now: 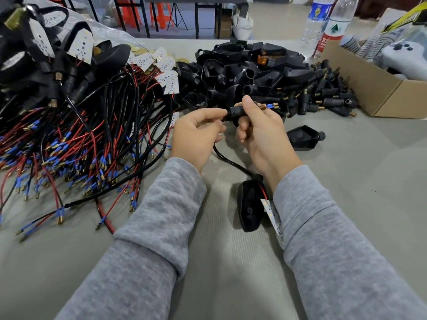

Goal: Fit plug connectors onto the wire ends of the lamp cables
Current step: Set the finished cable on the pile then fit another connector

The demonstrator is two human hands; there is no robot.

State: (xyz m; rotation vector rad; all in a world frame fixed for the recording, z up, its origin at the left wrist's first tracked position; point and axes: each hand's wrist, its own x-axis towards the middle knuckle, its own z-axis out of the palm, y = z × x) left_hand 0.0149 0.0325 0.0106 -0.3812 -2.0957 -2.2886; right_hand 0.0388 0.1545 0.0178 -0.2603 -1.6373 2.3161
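Note:
My right hand [261, 130] grips a black plug connector [238, 110] above the table's middle. A brass threaded tip and blue-sleeved wire ends [269, 106] stick out of its right end. My left hand [197, 132] pinches the black cable [228, 159] right where it enters the connector's left end. That cable runs down to a black lamp housing [248, 205] with a small white LED board [270, 210], lying between my forearms.
A tangle of red and black cables with blue-sleeved ends [76, 146] covers the left of the table. Black housings [242, 72] and loose connectors [328, 98] are heaped behind my hands. One housing [303, 137] lies alone at right. A cardboard box [369, 88] and two bottles [328, 26] stand far right.

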